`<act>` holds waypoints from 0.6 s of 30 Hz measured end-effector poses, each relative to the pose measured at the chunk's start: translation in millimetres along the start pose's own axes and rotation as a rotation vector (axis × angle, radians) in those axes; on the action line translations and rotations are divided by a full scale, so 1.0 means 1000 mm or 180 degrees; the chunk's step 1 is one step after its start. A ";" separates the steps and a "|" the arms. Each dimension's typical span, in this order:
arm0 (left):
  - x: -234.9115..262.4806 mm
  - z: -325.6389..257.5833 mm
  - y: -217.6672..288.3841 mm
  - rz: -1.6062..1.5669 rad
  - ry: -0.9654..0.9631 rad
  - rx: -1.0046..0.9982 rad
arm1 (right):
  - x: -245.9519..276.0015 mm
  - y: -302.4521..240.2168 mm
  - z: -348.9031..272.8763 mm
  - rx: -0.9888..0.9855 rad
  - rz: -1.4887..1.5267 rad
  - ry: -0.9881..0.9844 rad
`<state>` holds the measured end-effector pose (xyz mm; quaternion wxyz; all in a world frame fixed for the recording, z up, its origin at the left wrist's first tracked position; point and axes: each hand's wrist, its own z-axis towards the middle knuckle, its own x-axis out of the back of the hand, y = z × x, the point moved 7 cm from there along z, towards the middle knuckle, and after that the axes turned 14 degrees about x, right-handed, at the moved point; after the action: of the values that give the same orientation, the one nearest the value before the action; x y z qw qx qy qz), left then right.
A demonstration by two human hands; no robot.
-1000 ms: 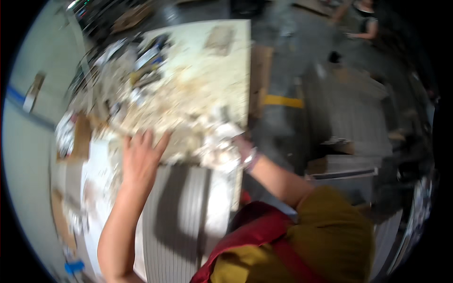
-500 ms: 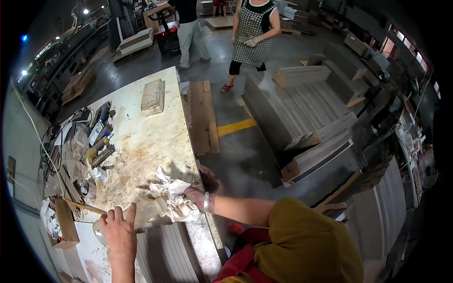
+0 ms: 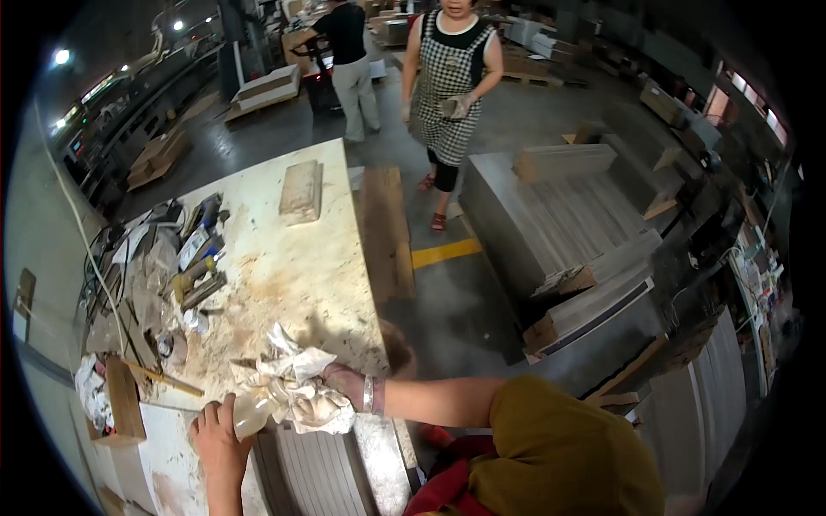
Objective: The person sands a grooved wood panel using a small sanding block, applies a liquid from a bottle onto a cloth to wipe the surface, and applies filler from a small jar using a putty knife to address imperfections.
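My left hand [image 3: 221,437] is closed around the near end of a translucent, pale plastic bottle [image 3: 251,414], tilted low over the front part of the worktable [image 3: 258,335]. A crumpled, stained white cloth [image 3: 301,400] lies against the bottle and covers its other end. Gripped in my right hand [image 3: 346,387], the cloth hides most of those fingers. A shiny band sits on my right wrist. Beneath the cloth and bottle rests a stack of grey boards [image 3: 314,469].
Power tools [image 3: 200,279], cables and bags clutter the table's left side, with a wooden stick [image 3: 163,378] nearer. A flat block [image 3: 300,191] lies farther back. Stacked grey panels [image 3: 559,202] stand right across the aisle. A co-worker in a checked apron [image 3: 446,112] is in the aisle.
The cloth has moved left along the bottle, close to my left hand, and covers more of it. The co-worker in the apron has stepped nearer. The whole view has shifted a little.
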<state>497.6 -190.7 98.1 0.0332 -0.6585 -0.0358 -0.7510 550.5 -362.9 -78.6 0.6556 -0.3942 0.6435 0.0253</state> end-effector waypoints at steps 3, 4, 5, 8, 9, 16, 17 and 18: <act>-0.018 -0.008 -0.030 -0.0410 0.0069 0.0217 | 0.001 0.011 0.003 -0.0156 0.0135 -0.0030; -0.021 -0.002 -0.030 -0.0630 0.0032 0.0300 | 0.007 0.007 0.004 -0.0154 0.0200 0.0007; -0.022 0.001 -0.026 -0.0845 0.0013 0.0347 | 0.016 0.002 -0.002 -0.0180 0.0307 0.0077; -0.014 -0.006 -0.047 -0.0969 0.0308 0.0485 | 0.016 -0.011 -0.012 -0.0280 0.0656 0.0103; -0.011 -0.012 -0.064 -0.0877 0.0401 0.0640 | 0.016 -0.011 -0.013 -0.0329 0.0706 0.0120; -0.039 -0.068 -0.187 -0.2996 0.0475 0.2380 | 0.026 -0.017 -0.028 -0.0451 0.0818 0.0295; -0.036 -0.065 -0.194 -0.3115 0.0601 0.2426 | 0.028 -0.021 -0.030 -0.0416 0.0831 0.0318; -0.038 -0.053 -0.192 -0.3257 0.0687 0.2415 | 0.035 -0.029 -0.033 -0.0361 0.0865 0.0360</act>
<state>431.9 -4.2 52.0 -0.0951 -0.4215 -0.6047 -0.6690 544.6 -417.3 -90.0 0.5856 -0.3406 0.7244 0.1278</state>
